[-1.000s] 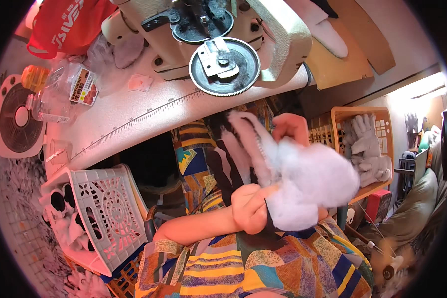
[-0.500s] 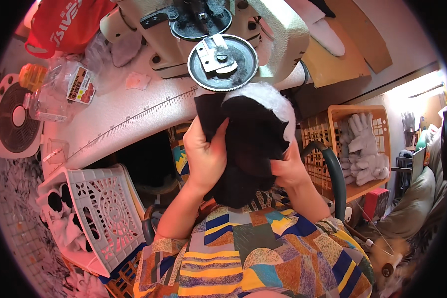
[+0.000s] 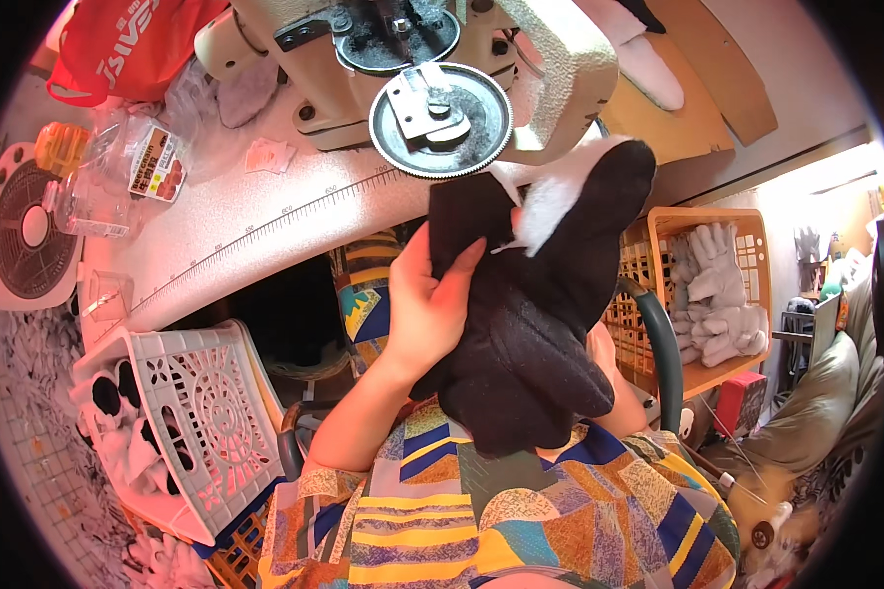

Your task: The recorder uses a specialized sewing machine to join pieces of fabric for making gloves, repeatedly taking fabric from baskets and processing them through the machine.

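Note:
A black cloth glove [image 3: 530, 344] with white fluffy lining [image 3: 560, 201] hangs in front of me, below the sewing machine [image 3: 560, 79]. Its rounded finger ends point down toward my lap, and one black lobe sticks up at the upper right. My left hand [image 3: 427, 304] pinches the glove's left edge, thumb on top and the other fingers behind the cloth. Only part of my right hand [image 3: 604, 353] shows at the glove's right side; its fingers are hidden behind the cloth. Just above the glove sits the machine's toothed metal disc [image 3: 440, 120].
A white crate [image 3: 221, 422] of gloves stands at lower left, an orange crate [image 3: 658, 226] of white gloves at right. On the table [image 3: 236, 216] lie a clear plastic jar [image 3: 103, 187] and a red bag [image 3: 128, 49]. A fan [image 3: 31, 231] is far left.
The glove has turned and spread wider, its white lining and one lobe now at the upper right. My left hand moved slightly right; my right hand slipped behind the cloth.

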